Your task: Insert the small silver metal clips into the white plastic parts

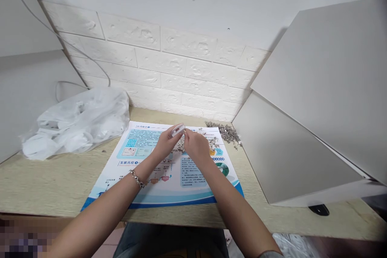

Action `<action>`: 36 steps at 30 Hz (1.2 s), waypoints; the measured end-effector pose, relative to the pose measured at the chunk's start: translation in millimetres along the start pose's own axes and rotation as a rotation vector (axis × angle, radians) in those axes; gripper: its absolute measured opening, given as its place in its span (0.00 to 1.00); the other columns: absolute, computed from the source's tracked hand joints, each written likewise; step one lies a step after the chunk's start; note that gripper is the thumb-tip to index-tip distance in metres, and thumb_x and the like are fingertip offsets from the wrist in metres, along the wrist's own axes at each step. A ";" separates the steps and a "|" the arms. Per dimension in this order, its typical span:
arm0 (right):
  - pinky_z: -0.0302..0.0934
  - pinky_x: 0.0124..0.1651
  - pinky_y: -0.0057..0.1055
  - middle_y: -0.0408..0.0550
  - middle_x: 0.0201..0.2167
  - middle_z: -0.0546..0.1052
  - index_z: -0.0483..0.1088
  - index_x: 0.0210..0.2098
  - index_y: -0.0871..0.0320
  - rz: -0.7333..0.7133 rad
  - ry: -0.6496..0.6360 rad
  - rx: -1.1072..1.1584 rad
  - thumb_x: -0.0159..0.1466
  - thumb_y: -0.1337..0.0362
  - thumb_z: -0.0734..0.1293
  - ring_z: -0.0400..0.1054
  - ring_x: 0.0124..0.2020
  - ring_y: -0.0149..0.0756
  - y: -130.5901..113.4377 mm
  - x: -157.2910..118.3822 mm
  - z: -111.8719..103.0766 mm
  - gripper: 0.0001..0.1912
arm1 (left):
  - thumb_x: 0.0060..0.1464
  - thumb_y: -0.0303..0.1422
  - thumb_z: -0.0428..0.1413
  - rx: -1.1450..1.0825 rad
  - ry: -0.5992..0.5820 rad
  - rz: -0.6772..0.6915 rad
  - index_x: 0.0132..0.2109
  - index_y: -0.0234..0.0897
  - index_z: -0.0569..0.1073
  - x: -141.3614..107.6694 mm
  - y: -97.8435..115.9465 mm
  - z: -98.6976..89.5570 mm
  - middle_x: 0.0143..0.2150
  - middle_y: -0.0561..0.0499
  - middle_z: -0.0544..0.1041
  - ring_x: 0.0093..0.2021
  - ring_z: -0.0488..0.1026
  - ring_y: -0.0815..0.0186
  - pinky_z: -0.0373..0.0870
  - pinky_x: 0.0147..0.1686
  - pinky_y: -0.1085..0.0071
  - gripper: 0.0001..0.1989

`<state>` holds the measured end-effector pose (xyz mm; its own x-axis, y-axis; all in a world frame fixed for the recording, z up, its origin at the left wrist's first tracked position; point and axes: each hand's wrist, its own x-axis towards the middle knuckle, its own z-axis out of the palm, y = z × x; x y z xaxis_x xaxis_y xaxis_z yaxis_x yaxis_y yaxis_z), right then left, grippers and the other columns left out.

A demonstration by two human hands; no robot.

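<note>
My left hand [167, 142] is closed on a small white plastic piece [177, 130], held up over the printed poster [187, 195]. Pressed close against the right side of that piece, my right hand [196, 145] has its thumb and fingers pinched together; whatever they hold is too small to make out. Small metal parts [179, 145] lie scattered on the poster behind and between the hands. A bigger heap of metal parts [227, 133] sits at the poster's back right corner, partly on the wooden table [48, 185].
A clear plastic bag [81, 123] of white pieces lies at the back left, with a cable [87, 58] above it. White panels [302, 149] stand on the right, a black object [319, 209] by their base. A white brick-patterned wall [169, 64] closes the back.
</note>
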<state>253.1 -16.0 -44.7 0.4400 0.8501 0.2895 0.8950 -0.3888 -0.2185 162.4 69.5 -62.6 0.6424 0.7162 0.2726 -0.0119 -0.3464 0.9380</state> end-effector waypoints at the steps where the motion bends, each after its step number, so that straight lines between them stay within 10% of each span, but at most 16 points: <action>1: 0.48 0.28 0.27 0.48 0.28 0.75 0.68 0.38 0.57 0.003 0.002 0.003 0.66 0.64 0.50 0.67 0.28 0.34 -0.2 0.2 0.4 0.16 | 0.51 0.38 0.52 0.008 0.013 0.000 0.47 0.36 0.71 -0.3 -0.2 0.8 0.48 0.46 0.74 0.48 0.69 0.59 0.64 0.49 0.62 0.17; 18: 0.51 0.29 0.27 0.49 0.32 0.76 0.66 0.47 0.57 -0.091 -0.057 -0.029 0.66 0.63 0.50 0.68 0.32 0.36 8.7 1.7 -5.0 0.17 | 0.52 0.38 0.51 -0.003 -0.042 0.032 0.48 0.37 0.70 1.7 -2.5 -1.6 0.50 0.46 0.72 0.49 0.68 0.60 0.64 0.49 0.63 0.17; 27: 0.47 0.27 0.27 0.48 0.28 0.74 0.68 0.35 0.58 -0.008 -0.048 -0.032 0.66 0.62 0.49 0.66 0.28 0.34 8.4 4.8 -11.5 0.18 | 0.52 0.38 0.51 -0.022 -0.107 0.012 0.48 0.38 0.71 -2.7 -4.2 2.9 0.47 0.47 0.74 0.45 0.70 0.60 0.66 0.46 0.61 0.17; 36: 0.47 0.29 0.26 0.45 0.28 0.73 0.61 0.47 0.55 -0.041 0.006 0.129 0.67 0.62 0.46 0.65 0.28 0.33 13.7 3.0 -14.1 0.17 | 0.50 0.39 0.53 -0.096 0.051 -0.046 0.52 0.37 0.68 1.0 -5.6 4.1 0.49 0.45 0.73 0.47 0.69 0.60 0.68 0.45 0.64 0.22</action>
<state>267.7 -23.8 -33.7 0.4041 0.8619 0.3064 0.8956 -0.3045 -0.3244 166.4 69.7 -68.5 0.6040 0.7608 0.2373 -0.0587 -0.2545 0.9653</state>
